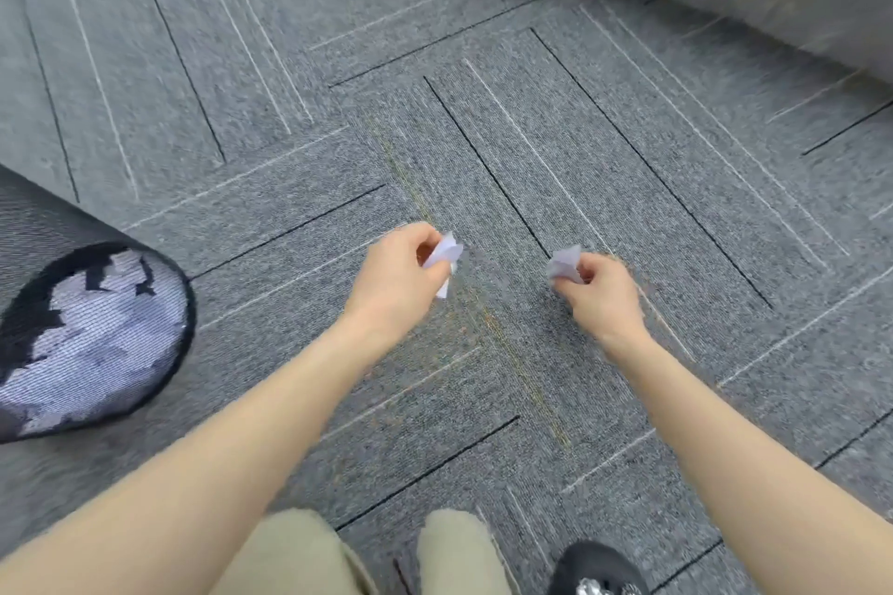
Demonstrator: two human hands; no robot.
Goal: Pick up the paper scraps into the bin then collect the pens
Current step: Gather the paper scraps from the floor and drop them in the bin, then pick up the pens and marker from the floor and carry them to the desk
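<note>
left hand [394, 278] pinching white paper scrap [445, 256] betw thumb + fingertips; right hand [601, 295] pinching second scrap [564, 265] same way. both held above grey carpet [531, 135], hands near each other, apart. mesh bin [87, 338] well off to left, lying tilted w/ mouth toward camera, more paper inside. no pens in view. scraps likely v. light, soft, crumple-prone: fingertip pinch at edge enough, no squeeze needed; could flutter on release, so prob best dropped close over bin mouth. frame a bit blurred.
</note>
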